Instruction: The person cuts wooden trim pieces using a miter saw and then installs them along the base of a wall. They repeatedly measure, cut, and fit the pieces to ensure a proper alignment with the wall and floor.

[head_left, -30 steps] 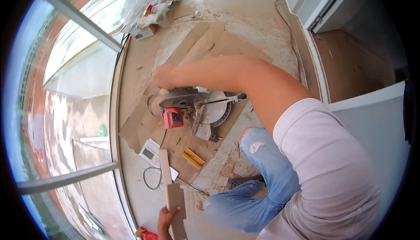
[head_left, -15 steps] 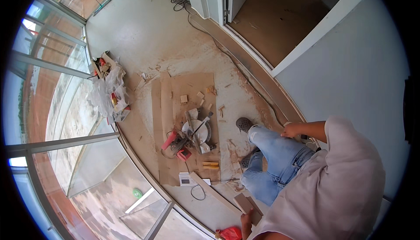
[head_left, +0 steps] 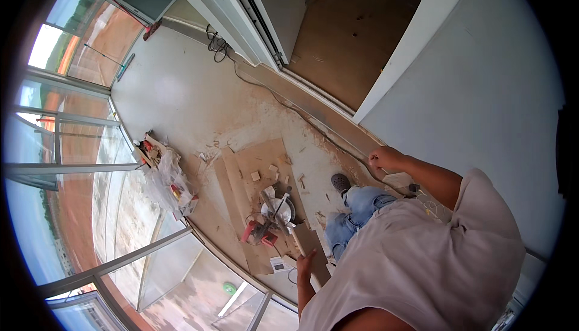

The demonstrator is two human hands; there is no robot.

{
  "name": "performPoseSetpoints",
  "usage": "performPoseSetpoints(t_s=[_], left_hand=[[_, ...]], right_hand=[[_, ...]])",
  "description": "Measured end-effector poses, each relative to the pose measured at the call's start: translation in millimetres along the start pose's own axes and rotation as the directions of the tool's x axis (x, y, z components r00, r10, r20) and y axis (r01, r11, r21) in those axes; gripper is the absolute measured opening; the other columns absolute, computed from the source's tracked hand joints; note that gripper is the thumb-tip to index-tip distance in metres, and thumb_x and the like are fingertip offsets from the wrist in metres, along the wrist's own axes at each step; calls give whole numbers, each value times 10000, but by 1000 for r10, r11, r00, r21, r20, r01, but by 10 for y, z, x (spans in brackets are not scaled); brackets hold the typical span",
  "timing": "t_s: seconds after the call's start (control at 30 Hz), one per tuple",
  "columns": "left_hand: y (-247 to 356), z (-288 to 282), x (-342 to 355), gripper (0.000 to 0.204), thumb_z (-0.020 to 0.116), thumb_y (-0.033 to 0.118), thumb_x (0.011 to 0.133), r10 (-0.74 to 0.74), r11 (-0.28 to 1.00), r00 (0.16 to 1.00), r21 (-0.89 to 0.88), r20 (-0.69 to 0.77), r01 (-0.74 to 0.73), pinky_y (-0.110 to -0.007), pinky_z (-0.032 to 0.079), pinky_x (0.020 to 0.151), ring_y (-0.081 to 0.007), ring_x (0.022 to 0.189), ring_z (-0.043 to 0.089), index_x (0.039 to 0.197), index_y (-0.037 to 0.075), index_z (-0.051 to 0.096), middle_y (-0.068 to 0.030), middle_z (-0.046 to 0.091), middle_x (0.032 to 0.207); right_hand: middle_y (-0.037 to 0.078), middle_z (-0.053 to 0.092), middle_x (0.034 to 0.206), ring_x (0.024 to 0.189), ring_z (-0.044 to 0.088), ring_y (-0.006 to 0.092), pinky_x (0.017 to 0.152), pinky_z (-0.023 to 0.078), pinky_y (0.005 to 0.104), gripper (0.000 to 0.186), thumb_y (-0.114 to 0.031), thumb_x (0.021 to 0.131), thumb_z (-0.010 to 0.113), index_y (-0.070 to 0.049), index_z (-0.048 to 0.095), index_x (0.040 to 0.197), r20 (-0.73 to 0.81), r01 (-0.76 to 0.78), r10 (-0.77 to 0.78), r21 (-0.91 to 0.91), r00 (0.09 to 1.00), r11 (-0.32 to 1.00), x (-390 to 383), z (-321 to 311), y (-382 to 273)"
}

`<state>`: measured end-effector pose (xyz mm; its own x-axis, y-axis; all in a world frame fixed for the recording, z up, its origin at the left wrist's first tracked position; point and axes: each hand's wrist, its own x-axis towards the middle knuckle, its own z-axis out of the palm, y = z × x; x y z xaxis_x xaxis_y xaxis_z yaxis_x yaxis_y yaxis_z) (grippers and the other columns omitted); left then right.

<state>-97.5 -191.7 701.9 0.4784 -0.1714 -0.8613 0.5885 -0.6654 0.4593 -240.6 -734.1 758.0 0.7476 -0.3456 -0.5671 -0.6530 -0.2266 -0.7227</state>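
My left hand (head_left: 306,261) grips a long wooden board (head_left: 312,243) at the bottom centre of the head view. Just beyond the board's upper end, a red and black mitre saw (head_left: 252,229) sits on flattened cardboard (head_left: 238,171) among small wood offcuts (head_left: 256,176). My right hand (head_left: 384,159) is out at the right, above a pale item with thin wires (head_left: 398,180) by the wall; its fingers are curled, and what they hold, if anything, is too small to make out.
A pile of clear plastic and boxes (head_left: 166,183) lies by the glazed wall. A cable (head_left: 274,95) runs along the right wall past an open doorway (head_left: 350,47). Two long-handled floor tools (head_left: 123,67) are at the far left. My legs (head_left: 356,207) are below me.
The view has risen and shifted. My right arm has left the saw and now reaches out by the right wall. The board in my left hand has swung up toward the saw.
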Motion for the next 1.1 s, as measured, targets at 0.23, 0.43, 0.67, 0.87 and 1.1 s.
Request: performPoseSetpoints(t_s=[0.23, 0.43, 0.67, 0.87, 1.1], left_hand=[[1615, 436, 271, 530, 790, 365, 842, 52, 945, 999, 322, 13, -53, -362, 545, 818, -223, 933, 713, 1183, -33, 711, -133, 747, 1037], [3071, 551, 1001, 492, 754, 356, 853, 178, 802, 978, 560, 106, -206, -394, 554, 787, -285, 924, 740, 1174, -14, 704, -202, 748, 1001], [5407, 1341, 2230, 430, 738, 350, 855, 538, 525, 787, 610, 302, -593, -463, 541, 830, -393, 985, 708, 1087, -10, 707, -221, 719, 1043], [7907, 2512, 2362, 385, 726, 270, 887, 392, 424, 661, 512, 640, -747, -431, 547, 807, -350, 931, 723, 1142, -15, 688, -214, 726, 1028], [9351, 3992, 2493, 577, 789, 289, 857, 68, 261, 534, 501, 843, -825, -313, 496, 909, -191, 1018, 645, 1290, -54, 622, -129, 711, 1131]], right_hand=[[47, 715, 710, 648, 684, 148, 649, 544, 332, 195, -221, 923, 641, -40, 713, 924, -202, -54, 82, 142, 976, 988, 241, -588, -249], [62, 717, 710, 645, 690, 155, 644, 548, 338, 216, -209, 957, 606, -19, 704, 923, -351, 69, 16, 229, 936, 971, 1770, -1310, -637], [85, 721, 713, 629, 698, 159, 640, 557, 334, 222, -204, 952, 589, -16, 706, 956, -242, -141, 193, 217, 951, 966, 3829, -2185, -628], [106, 720, 747, 660, 710, 184, 644, 574, 341, 261, -239, 955, 606, 3, 693, 917, -361, -18, 199, 448, 911, 894, 3985, -2876, -365], [103, 735, 860, 755, 724, 201, 685, 580, 331, 472, -459, 962, 654, 2, 687, 1056, -399, 316, 380, 912, 835, 263, 3638, -3829, -849]])
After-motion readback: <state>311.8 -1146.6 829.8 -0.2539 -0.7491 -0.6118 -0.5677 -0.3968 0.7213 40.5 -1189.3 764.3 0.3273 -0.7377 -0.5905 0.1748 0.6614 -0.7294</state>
